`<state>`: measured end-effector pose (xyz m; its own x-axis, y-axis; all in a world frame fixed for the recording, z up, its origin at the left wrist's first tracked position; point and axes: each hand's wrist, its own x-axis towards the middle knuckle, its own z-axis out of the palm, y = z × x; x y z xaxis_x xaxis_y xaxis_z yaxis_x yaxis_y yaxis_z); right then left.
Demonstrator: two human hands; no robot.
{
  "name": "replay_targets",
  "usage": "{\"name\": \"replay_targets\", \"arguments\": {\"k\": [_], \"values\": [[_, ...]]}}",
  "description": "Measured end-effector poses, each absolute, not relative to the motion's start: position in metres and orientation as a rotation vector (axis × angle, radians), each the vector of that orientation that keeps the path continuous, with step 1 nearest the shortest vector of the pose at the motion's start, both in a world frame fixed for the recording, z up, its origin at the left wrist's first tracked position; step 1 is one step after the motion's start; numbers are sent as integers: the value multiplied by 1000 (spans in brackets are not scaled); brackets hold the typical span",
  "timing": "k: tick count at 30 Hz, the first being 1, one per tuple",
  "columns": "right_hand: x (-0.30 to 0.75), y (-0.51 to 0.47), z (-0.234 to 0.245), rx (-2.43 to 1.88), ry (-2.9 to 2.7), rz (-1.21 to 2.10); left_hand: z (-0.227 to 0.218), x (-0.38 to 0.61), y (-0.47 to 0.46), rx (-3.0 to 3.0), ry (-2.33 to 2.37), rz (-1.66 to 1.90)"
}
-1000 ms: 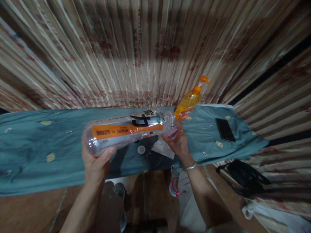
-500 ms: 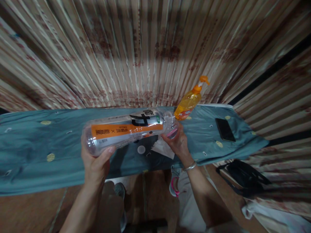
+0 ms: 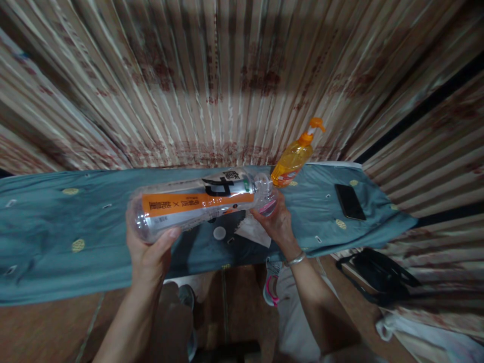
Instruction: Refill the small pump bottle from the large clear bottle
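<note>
My left hand (image 3: 153, 254) is wrapped round the base end of a large transparent plastic bottle (image 3: 200, 201) with an orange and silver label. The bottle lies almost level in the air, its neck pointing right. At its mouth, my right hand (image 3: 278, 219) grips a small transparent container (image 3: 267, 205) with something pink in it; the fingers partly hide it, and I cannot make out its exact kind. Just behind the right hand stands an orange pump bottle (image 3: 291, 161) of yellow liquid. Below the held bottle, a white round cap (image 3: 219, 233) and a white tissue (image 3: 254, 230) lie on the cloth.
A teal patterned cloth (image 3: 102, 257) covers the narrow table. To the right lies a black phone (image 3: 350, 201). Pleated curtains (image 3: 227, 91) hang close behind the table. A black bag (image 3: 378, 277) is down at the right, beyond the table's front edge.
</note>
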<state>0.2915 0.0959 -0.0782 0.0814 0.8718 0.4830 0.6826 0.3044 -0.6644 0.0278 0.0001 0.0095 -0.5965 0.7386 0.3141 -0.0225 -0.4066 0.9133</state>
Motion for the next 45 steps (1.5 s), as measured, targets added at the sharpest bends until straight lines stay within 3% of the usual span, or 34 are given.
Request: {"name": "replay_targets", "arguments": {"k": [45], "values": [[290,95,-78,-1427,-1650,223,7,27,1,1011,1309,2044]]}}
